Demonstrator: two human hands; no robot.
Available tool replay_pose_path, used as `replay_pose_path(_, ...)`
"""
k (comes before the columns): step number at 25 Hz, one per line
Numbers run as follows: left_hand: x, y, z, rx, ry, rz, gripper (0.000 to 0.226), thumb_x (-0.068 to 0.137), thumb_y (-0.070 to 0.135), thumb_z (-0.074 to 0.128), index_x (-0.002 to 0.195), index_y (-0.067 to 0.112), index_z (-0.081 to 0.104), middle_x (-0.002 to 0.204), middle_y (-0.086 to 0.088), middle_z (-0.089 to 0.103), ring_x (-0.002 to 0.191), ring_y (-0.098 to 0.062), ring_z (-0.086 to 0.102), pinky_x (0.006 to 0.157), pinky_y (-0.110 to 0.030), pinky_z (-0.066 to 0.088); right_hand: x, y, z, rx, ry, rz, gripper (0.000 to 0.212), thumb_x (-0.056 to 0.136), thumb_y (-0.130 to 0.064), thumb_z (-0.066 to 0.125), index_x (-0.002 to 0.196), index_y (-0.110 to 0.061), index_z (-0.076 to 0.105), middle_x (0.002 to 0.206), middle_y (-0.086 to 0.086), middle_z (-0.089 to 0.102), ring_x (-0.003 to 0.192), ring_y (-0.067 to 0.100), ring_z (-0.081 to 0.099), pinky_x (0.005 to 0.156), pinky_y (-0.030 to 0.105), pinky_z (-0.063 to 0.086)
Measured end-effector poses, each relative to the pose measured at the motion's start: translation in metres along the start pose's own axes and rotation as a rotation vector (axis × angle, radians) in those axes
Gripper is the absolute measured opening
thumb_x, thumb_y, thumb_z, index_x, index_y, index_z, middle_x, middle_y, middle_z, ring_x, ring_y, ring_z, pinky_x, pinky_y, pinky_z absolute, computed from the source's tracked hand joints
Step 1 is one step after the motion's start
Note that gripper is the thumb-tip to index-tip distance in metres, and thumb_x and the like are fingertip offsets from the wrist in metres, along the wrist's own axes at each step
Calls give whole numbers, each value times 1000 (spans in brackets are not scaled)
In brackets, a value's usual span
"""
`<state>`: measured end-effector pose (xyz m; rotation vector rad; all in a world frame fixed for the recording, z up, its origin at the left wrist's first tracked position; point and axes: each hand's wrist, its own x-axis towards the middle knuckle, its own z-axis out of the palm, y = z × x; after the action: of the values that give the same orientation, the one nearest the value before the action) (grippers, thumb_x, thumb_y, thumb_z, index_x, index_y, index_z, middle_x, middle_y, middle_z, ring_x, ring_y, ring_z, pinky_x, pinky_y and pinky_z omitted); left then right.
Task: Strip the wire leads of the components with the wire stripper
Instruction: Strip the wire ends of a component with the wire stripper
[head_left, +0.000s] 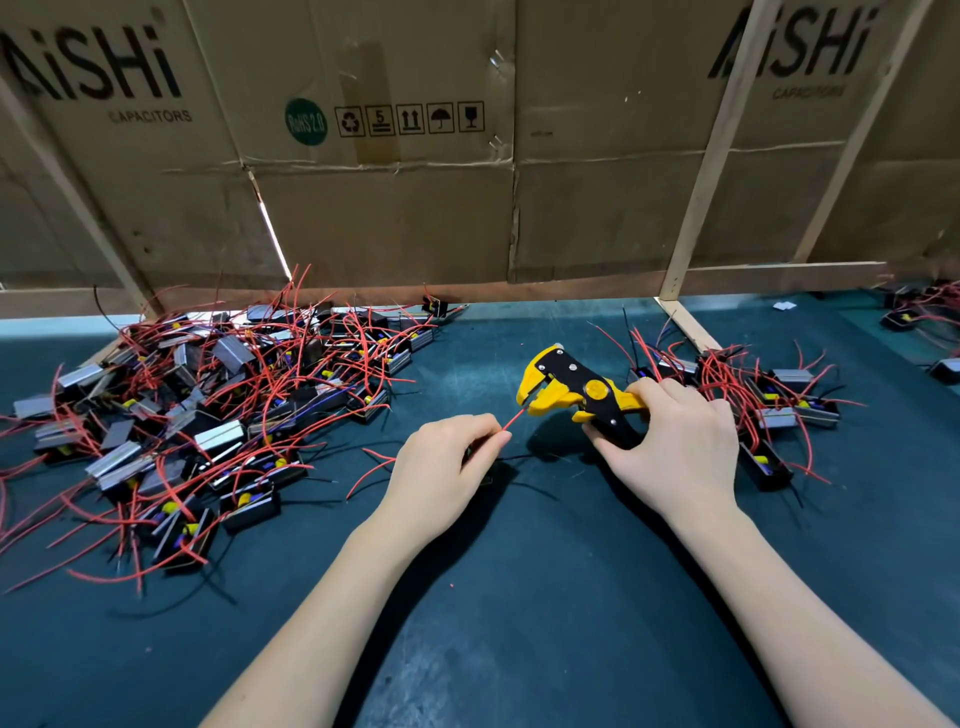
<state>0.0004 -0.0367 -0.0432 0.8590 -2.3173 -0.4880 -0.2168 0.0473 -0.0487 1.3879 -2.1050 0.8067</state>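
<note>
Pinching the red lead (514, 420) just short of its tip, the left hand (441, 467) fed it into the mouth of the wire stripper (576, 395), whose handles the right hand (675, 447) gripped above the desk (519, 597). Fed too shallow, the lead could slip out unstripped; too deep, the squeeze might nick strands or fingertips.

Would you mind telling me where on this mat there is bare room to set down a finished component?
Free: the green mat near the front edge between the two forearms, and the strip between the big pile and the wire stripper, up to the cardboard wall. Crowded: the big pile on the left, and the smaller pile behind the right hand.
</note>
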Motion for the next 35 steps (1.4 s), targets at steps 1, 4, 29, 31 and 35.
replay_pose_path(1, 0, 0, 0, 3, 0, 2, 23, 100, 31, 53, 81, 18, 58, 69, 7, 55, 68, -17, 49, 69, -41, 46, 0, -1, -1, -10, -2, -7, 42, 65, -49, 83, 84, -16, 66, 74, 0, 62, 74, 30, 62, 67, 36, 34)
replay_pose_path(4, 0, 0, -1, -13, 4, 4, 24, 100, 30, 53, 80, 19, 57, 68, 8, 54, 67, -17, 49, 68, -40, 47, 0, -3, -5, -18, -26, -11, 38, 66, -47, 83, 75, -15, 65, 66, 1, 62, 64, 31, 61, 63, 35, 36)
replay_pose_path(29, -7, 22, -4, -491, -293, 4, 46, 90, 13, 67, 131, 17, 46, 130, 9, 61, 119, 1, 57, 102, -21, 43, 6, 10, -20, 172, 179, 216, 42, 73, -48, 79, 95, -15, 66, 86, 6, 66, 84, 35, 63, 74, 47, 49)
replay_pose_path(31, -4, 18, -6, -353, -153, 60, 48, 89, 15, 65, 134, 19, 47, 130, 10, 61, 119, 1, 55, 102, -17, 39, 6, 9, -23, 211, 198, 220, 40, 74, -46, 80, 95, -15, 66, 87, 6, 66, 85, 35, 63, 76, 49, 49)
replay_pose_path(35, 4, -15, -39, 140, 348, -89, 32, 81, 3, 67, 111, 12, 64, 104, -1, 67, 99, -25, 60, 89, -44, 44, 7, 7, -26, 339, 245, 217, 38, 76, -43, 81, 96, -16, 64, 85, 2, 63, 79, 27, 61, 75, 48, 49)
